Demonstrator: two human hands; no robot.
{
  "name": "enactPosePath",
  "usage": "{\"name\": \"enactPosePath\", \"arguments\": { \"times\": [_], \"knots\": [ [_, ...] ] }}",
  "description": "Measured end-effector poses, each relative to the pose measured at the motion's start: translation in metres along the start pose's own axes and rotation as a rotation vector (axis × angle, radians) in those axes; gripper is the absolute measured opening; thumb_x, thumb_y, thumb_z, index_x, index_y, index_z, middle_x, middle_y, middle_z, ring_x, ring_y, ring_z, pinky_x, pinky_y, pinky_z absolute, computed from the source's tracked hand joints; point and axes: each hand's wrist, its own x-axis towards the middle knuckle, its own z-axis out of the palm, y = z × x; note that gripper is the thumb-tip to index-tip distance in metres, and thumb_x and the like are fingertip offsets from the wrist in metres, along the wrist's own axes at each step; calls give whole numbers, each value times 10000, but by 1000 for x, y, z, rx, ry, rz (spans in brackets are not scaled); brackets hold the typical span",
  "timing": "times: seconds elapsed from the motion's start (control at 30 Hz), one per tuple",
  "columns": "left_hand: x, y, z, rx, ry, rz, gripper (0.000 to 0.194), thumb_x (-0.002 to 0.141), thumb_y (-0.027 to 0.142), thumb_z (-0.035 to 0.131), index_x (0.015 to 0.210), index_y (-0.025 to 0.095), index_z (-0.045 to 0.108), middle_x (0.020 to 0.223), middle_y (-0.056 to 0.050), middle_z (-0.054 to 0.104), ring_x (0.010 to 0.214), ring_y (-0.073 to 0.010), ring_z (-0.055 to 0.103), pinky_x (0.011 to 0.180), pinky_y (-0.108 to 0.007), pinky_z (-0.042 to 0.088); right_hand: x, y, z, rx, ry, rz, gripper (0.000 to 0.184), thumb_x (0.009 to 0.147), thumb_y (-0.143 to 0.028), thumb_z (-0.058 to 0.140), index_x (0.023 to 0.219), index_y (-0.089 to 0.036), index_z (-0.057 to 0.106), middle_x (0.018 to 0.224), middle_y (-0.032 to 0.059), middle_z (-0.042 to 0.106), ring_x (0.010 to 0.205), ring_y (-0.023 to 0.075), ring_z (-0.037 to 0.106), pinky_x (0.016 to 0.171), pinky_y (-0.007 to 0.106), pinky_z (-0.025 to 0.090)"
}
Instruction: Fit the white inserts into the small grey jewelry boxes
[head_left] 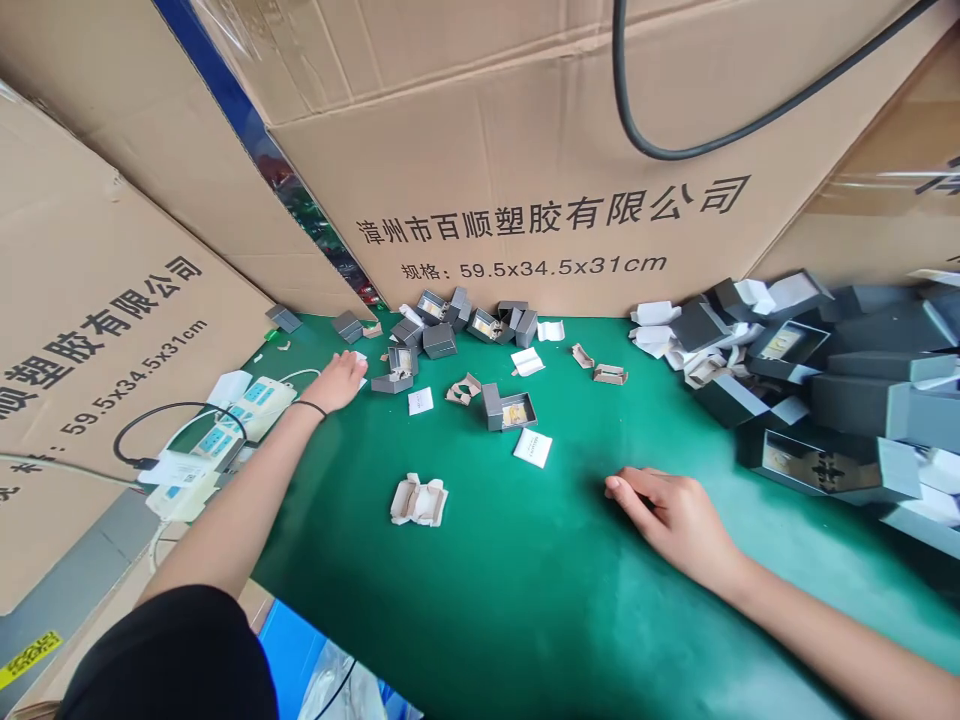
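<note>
My left hand (pixel 341 382) reaches out to the far left of the green table, its fingers curled over a small white paper piece (pixel 362 362) that shows at the fingertips. Above the table at the right, my right hand (pixel 679 525) is loosely closed, with nothing seen in it. Between the hands, an open grey jewellery-style box (pixel 516 410) holds a gold-coloured insert. White cards (pixel 532 448) lie near this box. A folded cardboard insert (pixel 418 501) rests closer to me, and a torn one (pixel 463 388) lies behind.
Several grey boxes (pixel 439 340) lie at the back. A large heap of open grey boxes and white inserts (pixel 847 390) covers the right side. Power strips (pixel 225 430) with cables run along the left edge. Large cartons (pixel 525 230) wall the table, and a black cable (pixel 675 153) hangs above.
</note>
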Motion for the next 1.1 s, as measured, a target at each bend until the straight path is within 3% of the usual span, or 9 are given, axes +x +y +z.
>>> {"name": "enactPosePath", "arguments": {
  "times": [0.13, 0.23, 0.37, 0.5, 0.63, 0.77, 0.93, 1.0, 1.1],
  "knots": [
    [-42, 37, 11, -88, 8, -25, 572, 930, 374, 171, 1320, 50, 436, 1405, -196, 412, 1343, -310, 325, 1088, -474, 275, 1, 0, -2, -2, -10, -5, 462, 932, -439, 307, 581, -213, 504, 511, -11, 519, 485, 128, 484, 512, 250, 332],
    [-65, 57, 8, -266, 101, 23, 596, 939, 422, 73, 1341, 128, 402, 1389, -139, 448, 1286, -235, 425, 1026, -387, 397, 1, 1, -3, 20, -21, -6, 466, 936, -432, 295, 617, -206, 547, 535, -7, 546, 499, 126, 496, 523, 250, 327],
    [-53, 72, -12, -642, 304, -8, 541, 923, 485, 192, 1239, 143, 467, 1332, -129, 489, 1216, -210, 491, 915, -326, 491, 0, 3, -4, 39, -45, -13, 466, 940, -433, 285, 661, -200, 577, 540, -8, 549, 501, 126, 496, 540, 252, 324],
    [0, 92, -28, -629, 196, -117, 478, 826, 459, 505, 1197, 158, 524, 1294, -128, 534, 1225, -258, 478, 1048, -391, 359, 1, 3, -5, 42, -53, -13, 471, 942, -430, 278, 657, -196, 570, 552, -2, 562, 515, 130, 515, 555, 254, 323],
    [29, 122, -23, -666, 36, -167, 658, 696, 481, 665, 1233, 136, 509, 1289, -188, 532, 1184, -340, 505, 984, -461, 398, 2, 4, -6, 61, -51, -23, 454, 940, -421, 291, 652, -195, 559, 546, -7, 542, 509, 123, 500, 556, 251, 313],
    [8, 148, -15, -752, -25, -143, 632, 691, 461, 674, 1214, 137, 525, 1245, -174, 571, 1163, -310, 530, 937, -397, 448, 4, 6, -6, 89, -48, -21, 457, 942, -420, 291, 649, -191, 558, 520, -20, 489, 474, 108, 439, 534, 247, 288],
    [-37, 163, -16, -1049, -250, 60, 513, 830, 493, 488, 1224, 167, 516, 1083, -125, 667, 980, -230, 643, 829, -359, 518, 4, 8, -5, 111, -47, -22, 438, 938, -413, 316, 654, -188, 563, 510, -28, 461, 467, 102, 412, 533, 245, 280],
    [-41, 164, -17, -1018, -214, 86, 515, 837, 492, 469, 1229, 159, 503, 1102, -131, 658, 982, -228, 640, 825, -360, 519, 3, 8, -5, 115, -48, -23, 433, 936, -412, 321, 656, -189, 565, 512, -27, 465, 470, 103, 416, 534, 247, 279],
    [-32, 162, -19, -773, -62, 35, 480, 841, 478, 444, 1178, 154, 551, 1148, -136, 638, 1055, -241, 603, 884, -374, 485, 3, 8, -5, 117, -46, -26, 433, 936, -413, 322, 656, -189, 567, 523, -23, 483, 480, 106, 430, 536, 248, 280]
  ]
}}
